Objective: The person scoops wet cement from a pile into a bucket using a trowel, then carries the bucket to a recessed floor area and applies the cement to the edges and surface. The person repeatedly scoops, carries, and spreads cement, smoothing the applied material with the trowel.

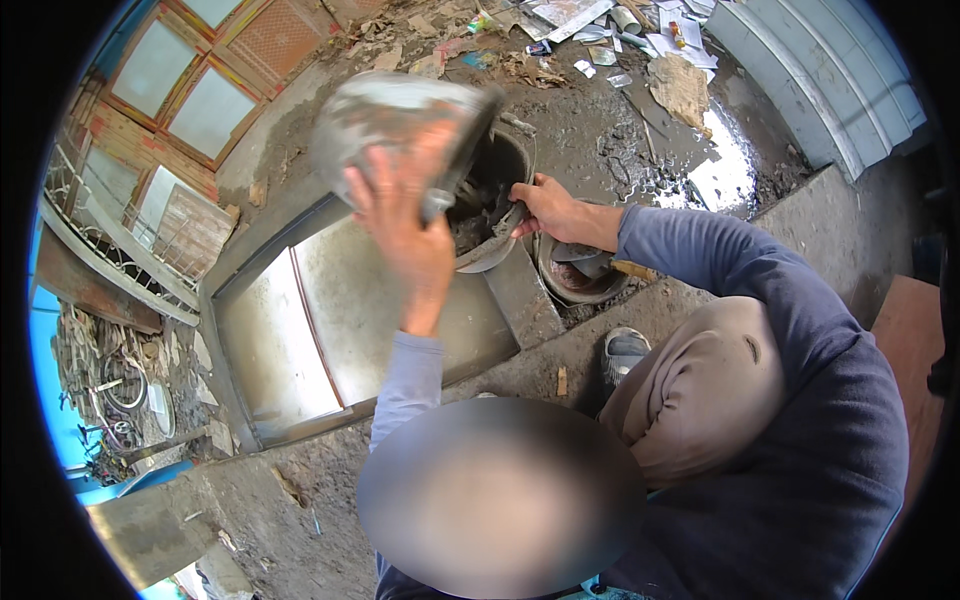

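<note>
My left hand (408,225) is up against a mud-smeared grey container (375,105), its fingers spread over the side. The container is blurred by motion, so its exact kind is unclear, and it tilts over a dark bucket (512,155). My right hand (548,210) grips that bucket's rim between thumb and fingers. Dark wet mud (475,205) shows inside the bucket, partly hidden by the container and my left hand. Close by my right wrist stands a second muddy bucket (590,297) with something reddish and grey in it.
Beneath my left arm lies a rectangular basin with a raised rim (235,375) and a glossy surface. Muddy ground with scattered papers and debris (680,40) spreads beyond the buckets. A corrugated metal sheet (810,80) stands far right, wooden-framed panels (155,75) far left, and a bicycle (122,385) at left.
</note>
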